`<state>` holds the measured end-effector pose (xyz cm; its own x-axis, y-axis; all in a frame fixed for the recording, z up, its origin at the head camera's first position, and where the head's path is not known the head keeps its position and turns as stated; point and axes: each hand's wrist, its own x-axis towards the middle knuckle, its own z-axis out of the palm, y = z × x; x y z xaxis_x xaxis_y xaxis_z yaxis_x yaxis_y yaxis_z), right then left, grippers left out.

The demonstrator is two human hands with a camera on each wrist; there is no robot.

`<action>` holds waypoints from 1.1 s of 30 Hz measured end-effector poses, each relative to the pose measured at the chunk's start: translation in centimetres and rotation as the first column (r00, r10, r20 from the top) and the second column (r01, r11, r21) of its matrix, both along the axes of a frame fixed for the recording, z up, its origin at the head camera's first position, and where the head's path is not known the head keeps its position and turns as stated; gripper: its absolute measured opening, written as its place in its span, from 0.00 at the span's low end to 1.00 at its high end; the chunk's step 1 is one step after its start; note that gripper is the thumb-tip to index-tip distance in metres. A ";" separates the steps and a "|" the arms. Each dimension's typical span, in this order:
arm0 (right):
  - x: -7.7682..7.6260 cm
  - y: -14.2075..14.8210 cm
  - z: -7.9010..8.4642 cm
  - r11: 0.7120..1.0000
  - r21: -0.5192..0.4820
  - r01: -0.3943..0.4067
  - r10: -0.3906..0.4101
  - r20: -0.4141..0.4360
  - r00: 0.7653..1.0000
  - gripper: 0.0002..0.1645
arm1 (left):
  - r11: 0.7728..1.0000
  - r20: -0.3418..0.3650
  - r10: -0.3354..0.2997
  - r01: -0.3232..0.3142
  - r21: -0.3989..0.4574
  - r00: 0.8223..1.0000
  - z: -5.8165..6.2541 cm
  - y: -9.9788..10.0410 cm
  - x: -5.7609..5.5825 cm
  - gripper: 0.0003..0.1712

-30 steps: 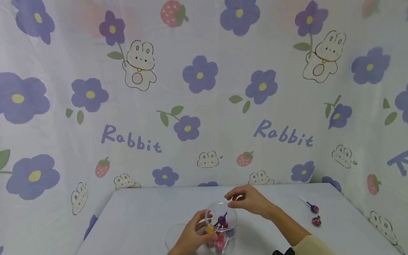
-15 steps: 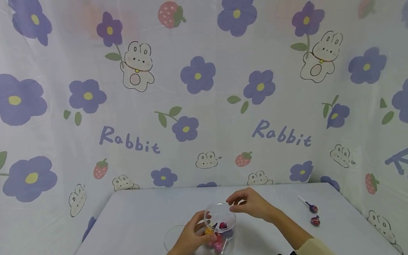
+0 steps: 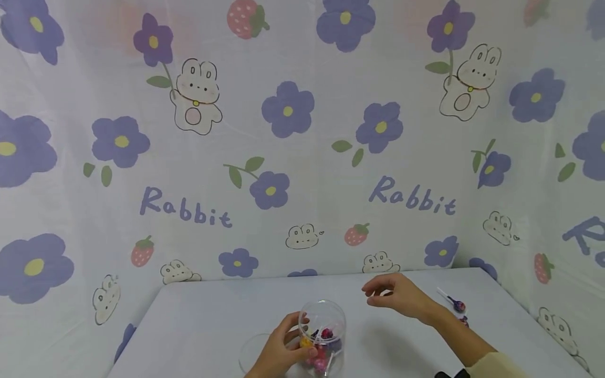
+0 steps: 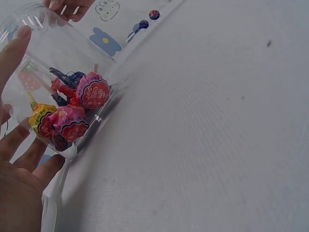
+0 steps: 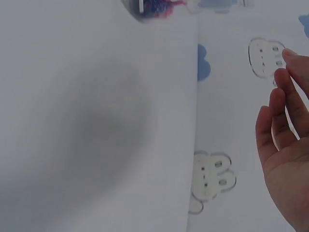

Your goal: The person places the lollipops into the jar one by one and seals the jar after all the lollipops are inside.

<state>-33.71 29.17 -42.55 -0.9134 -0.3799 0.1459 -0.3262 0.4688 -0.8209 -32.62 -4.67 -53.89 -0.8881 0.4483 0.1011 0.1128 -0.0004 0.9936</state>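
My left hand (image 3: 279,350) is wrapped around a clear plastic jar (image 3: 341,336), thumb on the near side and fingers behind. Several wrapped lollipops lie in the bottom of the jar; in the left wrist view a yellow lollipop (image 4: 42,120) and a pink lollipop (image 4: 92,91) show clearly. The jar's round mouth is uncovered. My right hand (image 3: 402,296) hovers above the table to the right of the jar, fingers relaxed and holding nothing. Two loose lollipops rest past it: one with a white stick (image 3: 457,305), and another lollipop (image 3: 464,320) partly hidden behind my forearm.
A clear round lid (image 3: 243,353) lies flat on the white table (image 3: 212,304), left of the jar and partly behind my left hand. A curtain (image 3: 302,157) printed with flowers and rabbits hangs behind the table and along both sides.
A dark purple lollipop showing upright in the jar's mouth has dropped down among the others. My right hand has moved away from the rim, to the right. The left hand keeps its hold.
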 end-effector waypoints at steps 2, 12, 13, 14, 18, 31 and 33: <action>0.1 1.2 0.1 1.000 0.008 0.020 -0.020 0.003 1.000 0.15 | 1.000 0.004 0.002 -0.002 -0.002 1.000 0.0 -0.1 0.0 0.41; 1.2 8.7 -0.2 0.992 0.053 0.114 -0.112 -0.041 0.993 0.16 | 1.000 -0.009 0.013 -0.014 -0.023 1.000 0.4 -0.2 0.2 0.44; 1.3 9.3 -0.4 0.989 0.062 0.134 -0.132 -0.037 0.991 0.16 | 1.000 -0.015 0.013 -0.013 -0.022 1.000 0.4 -0.2 0.1 0.44; 1.4 9.8 -0.6 0.986 0.073 0.152 -0.150 -0.033 0.988 0.17 | 1.000 -0.016 0.012 -0.012 -0.020 1.000 0.4 -0.2 0.1 0.44; 1.8 11.9 -1.2 0.974 0.104 0.203 -0.204 -0.006 0.979 0.16 | 1.000 -0.013 0.005 -0.005 -0.020 1.000 0.3 -0.1 0.2 0.44; 1.7 18.0 -5.2 0.920 0.203 0.335 -0.350 0.040 0.936 0.14 | 1.000 -0.055 -0.017 0.018 0.013 0.998 0.0 -0.4 0.3 0.42; 1.6 18.9 -6.2 0.902 0.213 0.376 -0.398 0.073 0.914 0.15 | 1.000 -0.056 -0.020 0.021 0.019 0.998 -0.1 -0.3 0.3 0.42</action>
<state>-32.13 48.05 -48.71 -1.0000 -0.0033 -0.0059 0.0020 0.6902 -0.7237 -32.28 -4.99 -53.97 -0.8715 0.4638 0.1595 0.1682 -0.0229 0.9855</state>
